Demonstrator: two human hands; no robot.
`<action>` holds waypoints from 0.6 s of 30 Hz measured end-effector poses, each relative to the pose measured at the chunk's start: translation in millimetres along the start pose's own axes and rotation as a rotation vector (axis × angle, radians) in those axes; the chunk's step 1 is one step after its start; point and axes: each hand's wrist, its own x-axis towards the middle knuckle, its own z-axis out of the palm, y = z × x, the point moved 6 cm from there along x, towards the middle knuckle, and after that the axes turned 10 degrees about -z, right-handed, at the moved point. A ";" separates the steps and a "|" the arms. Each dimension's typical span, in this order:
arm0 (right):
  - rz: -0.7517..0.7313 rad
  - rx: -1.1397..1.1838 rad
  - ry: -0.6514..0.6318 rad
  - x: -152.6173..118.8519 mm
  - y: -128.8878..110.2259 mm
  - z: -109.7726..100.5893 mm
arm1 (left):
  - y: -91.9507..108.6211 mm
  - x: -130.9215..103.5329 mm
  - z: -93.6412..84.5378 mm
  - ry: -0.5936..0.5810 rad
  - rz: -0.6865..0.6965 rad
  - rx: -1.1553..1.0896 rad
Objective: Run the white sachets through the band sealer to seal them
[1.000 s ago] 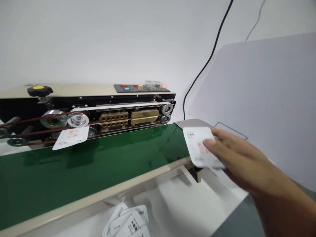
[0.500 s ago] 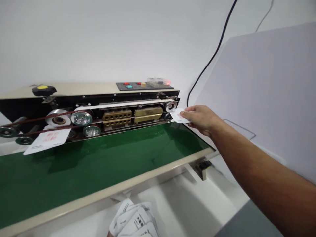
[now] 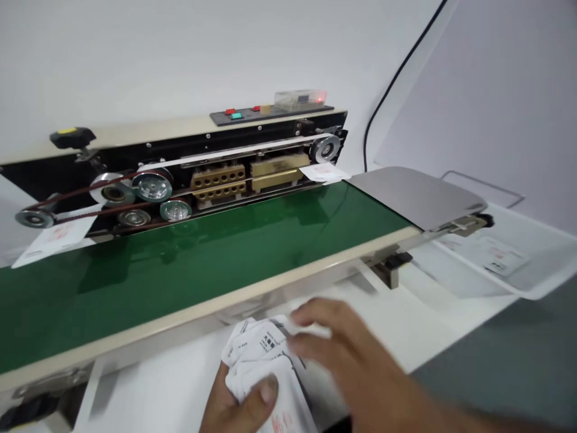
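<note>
My left hand (image 3: 246, 409) grips a fanned stack of white printed pouches (image 3: 265, 355), its thumb across the front one. Some pouches have dark lettering, and the front one has red print near the bottom. At the stack's upper right edge is my right hand (image 3: 347, 355), smeared by motion, its fingers apart and nothing seen in them. Above the green belt, one white pouch (image 3: 325, 173) sits at the right-hand rollers of the band sealing machine (image 3: 202, 135). Another pouch (image 3: 63, 234) sticks out below the rollers at the machine's left end.
The green conveyor belt (image 3: 216, 252) runs along the machine's front. A grey metal plate (image 3: 415, 195) adjoins its right end. Below that, a white bin (image 3: 547, 264) holds a few pouches. A black cable (image 3: 392, 90) hangs against the wall. The control panel (image 3: 247, 114) is on top.
My right hand has let go of the pouch at the machine's right end and come down to the stack. The left-end pouch has moved further left. The view has shifted, showing the plate and bin.
</note>
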 end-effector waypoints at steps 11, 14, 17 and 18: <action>0.295 0.178 0.022 -51.6 3.6 63.9 | -2.3 -2.8 4.8 0.007 -0.064 -0.180; 0.425 0.283 0.148 -61.3 11.7 62.7 | -2.6 -3.4 2.7 0.018 -0.076 -0.188; 0.607 0.483 0.183 -67.2 21.3 68.8 | -1.0 -4.5 4.4 0.011 -0.070 -0.181; 0.673 0.573 0.183 -68.3 24.0 72.1 | -1.2 -5.0 5.1 0.016 -0.077 -0.177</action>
